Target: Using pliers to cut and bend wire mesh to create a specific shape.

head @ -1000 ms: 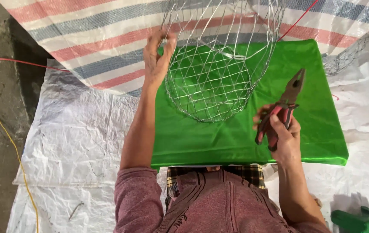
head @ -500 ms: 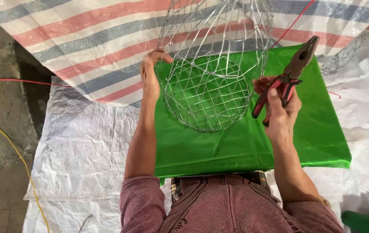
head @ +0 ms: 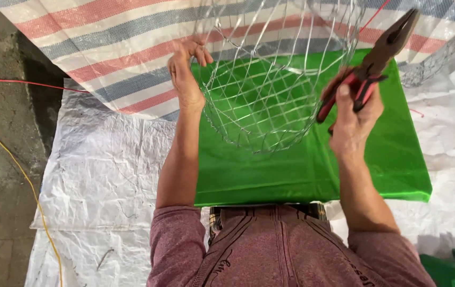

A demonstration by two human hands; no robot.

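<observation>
A round wire mesh basket (head: pixel 270 101) is held up above a bright green sheet (head: pixel 312 170), its open weave showing the green through it. My left hand (head: pixel 186 79) grips the basket's left side, fingers hooked over the wires. My right hand (head: pixel 354 114) holds pliers (head: pixel 368 66) with red handles and dark jaws, raised at the basket's right side; the jaws point up and to the right, close to the wires.
A striped red, blue and white tarp (head: pixel 94 48) lies behind the basket. A white woven sheet (head: pixel 105 175) covers the ground. A red cord (head: pixel 20 82) and a yellow cord (head: pixel 9 159) run over concrete at left. A green object (head: pixel 453 268) sits at the bottom right.
Both hands and the basket have risen toward the camera. The pliers have lifted from beside the basket's lower right up to its upper right side.
</observation>
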